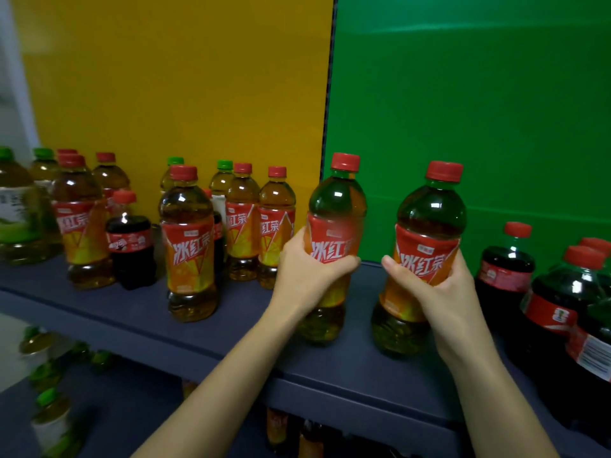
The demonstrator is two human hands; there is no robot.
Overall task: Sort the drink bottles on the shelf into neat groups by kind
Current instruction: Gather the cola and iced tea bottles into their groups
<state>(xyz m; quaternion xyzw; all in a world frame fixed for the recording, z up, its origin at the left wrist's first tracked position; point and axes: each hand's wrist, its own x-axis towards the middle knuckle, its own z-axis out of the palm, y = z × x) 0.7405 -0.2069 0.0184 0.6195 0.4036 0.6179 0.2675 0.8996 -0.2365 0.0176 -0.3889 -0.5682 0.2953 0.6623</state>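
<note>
My left hand (305,269) grips a red-capped iced tea bottle (335,206) by its orange label, upright near the middle of the dark shelf (139,312). My right hand (436,285) grips a second, matching iced tea bottle (429,213) just to its right. Several more iced tea bottles (189,246) stand to the left, mixed with a small cola bottle (130,246) and green-capped tea bottles (222,180). Larger cola bottles (506,269) crowd the shelf's right end.
A yellow panel (172,77) and a green panel (479,94) back the shelf. A big green-capped bottle (16,209) stands at the far left. Below, a lower shelf holds green-capped bottles (49,411) and other bottles under the front edge (310,438).
</note>
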